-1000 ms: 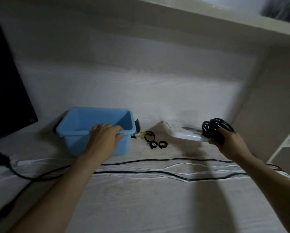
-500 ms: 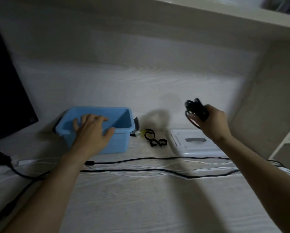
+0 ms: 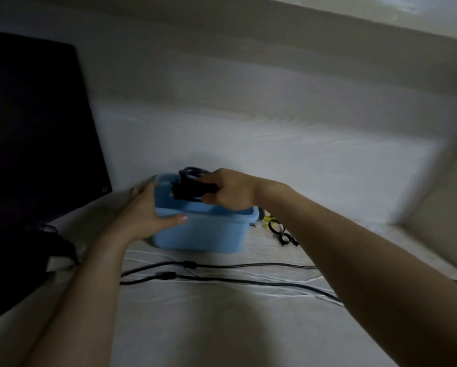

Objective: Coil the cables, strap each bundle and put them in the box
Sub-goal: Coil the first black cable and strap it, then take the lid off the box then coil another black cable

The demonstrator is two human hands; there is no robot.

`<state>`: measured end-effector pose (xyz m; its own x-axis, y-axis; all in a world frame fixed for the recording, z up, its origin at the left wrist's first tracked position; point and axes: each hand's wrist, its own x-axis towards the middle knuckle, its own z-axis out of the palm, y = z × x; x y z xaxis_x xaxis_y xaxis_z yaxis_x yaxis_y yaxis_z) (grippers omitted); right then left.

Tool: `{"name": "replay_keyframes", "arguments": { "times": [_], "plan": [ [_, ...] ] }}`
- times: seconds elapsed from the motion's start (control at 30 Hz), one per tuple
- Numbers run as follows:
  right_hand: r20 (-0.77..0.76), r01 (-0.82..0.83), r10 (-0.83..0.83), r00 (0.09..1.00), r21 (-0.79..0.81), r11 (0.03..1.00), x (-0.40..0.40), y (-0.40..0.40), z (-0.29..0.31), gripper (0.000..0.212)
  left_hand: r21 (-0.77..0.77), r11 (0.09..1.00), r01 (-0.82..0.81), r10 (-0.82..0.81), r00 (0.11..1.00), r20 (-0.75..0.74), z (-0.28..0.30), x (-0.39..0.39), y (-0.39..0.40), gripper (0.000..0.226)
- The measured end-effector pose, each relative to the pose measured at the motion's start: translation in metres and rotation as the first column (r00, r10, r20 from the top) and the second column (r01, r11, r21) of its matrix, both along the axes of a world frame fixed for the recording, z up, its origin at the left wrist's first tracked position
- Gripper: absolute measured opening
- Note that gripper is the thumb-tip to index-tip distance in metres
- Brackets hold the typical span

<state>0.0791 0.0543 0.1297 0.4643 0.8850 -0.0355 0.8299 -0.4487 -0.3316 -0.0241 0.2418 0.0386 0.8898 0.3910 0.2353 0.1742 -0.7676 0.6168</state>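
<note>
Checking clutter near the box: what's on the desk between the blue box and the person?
Head view: two loose black cables run left to right across the desk in front of the blue box, with thin white cable beside them.

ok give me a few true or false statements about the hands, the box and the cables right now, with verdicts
1. The right hand grips a coiled black cable bundle over the open top of the blue box. True.
2. The left hand holds a strap. False: it holds nothing but rests against the box's left side, thumb across the front wall.
3. Loose black cables lie stretched across the desk in front of the box. True.
4. The small black strap loops lie inside the box. False: they lie on the desk to the right of it.
5. The box stands on top of the dark monitor. False: it stands on the desk, to the right of the monitor.
</note>
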Motion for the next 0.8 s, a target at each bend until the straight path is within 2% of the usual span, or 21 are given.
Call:
{"name": "replay_keyframes", "arguments": {
  "times": [0.1, 0.23, 0.4, 0.47, 0.57, 0.7, 0.77, 0.8],
  "plan": [
    [-0.06, 0.046, -0.058, 0.997, -0.18, 0.983, 0.004, 0.039, -0.012, 0.029, -0.103, 0.994, 0.03, -0.028, 0.999, 0.019, -0.004, 0.0, 0.003, 0.111],
    [-0.199, 0.164, -0.202, 0.959, -0.194, 0.967, 0.022, 0.072, -0.042, 0.031, -0.117, 0.993, 0.015, -0.019, 0.999, -0.029, -0.007, 0.0, 0.002, 0.119],
    [-0.189, 0.19, -0.254, 0.949, -0.306, 0.933, 0.042, 0.09, -0.062, 0.036, -0.161, 0.987, -0.014, 0.011, 1.0, -0.02, -0.01, -0.001, 0.006, 0.11],
    [-0.233, 0.189, -0.267, 0.935, -0.308, 0.932, 0.045, 0.091, -0.063, 0.036, -0.145, 0.989, -0.027, 0.028, 1.0, 0.001, -0.01, 0.0, 0.003, 0.107],
    [-0.352, 0.228, -0.247, 0.903, -0.096, 0.969, 0.039, 0.085, -0.052, 0.039, -0.108, 0.993, -0.039, 0.038, 0.999, -0.009, -0.01, 0.002, 0.003, 0.107],
    [-0.26, 0.184, -0.108, 0.96, 0.291, 0.939, 0.013, 0.047, -0.019, 0.019, -0.129, 0.991, -0.041, 0.03, 0.996, -0.088, -0.006, 0.001, 0.004, 0.122],
    [-0.248, 0.124, -0.017, 0.969, 0.423, 0.897, -0.005, 0.016, -0.011, 0.011, -0.008, 0.998, -0.069, 0.069, 0.998, -0.014, 0.004, -0.001, -0.007, 0.109],
    [-0.261, 0.111, 0.012, 0.965, 0.454, 0.884, -0.014, -0.002, -0.011, 0.009, 0.065, 0.995, -0.072, 0.064, 0.99, 0.122, 0.011, -0.002, -0.016, 0.09]
  ]
}}
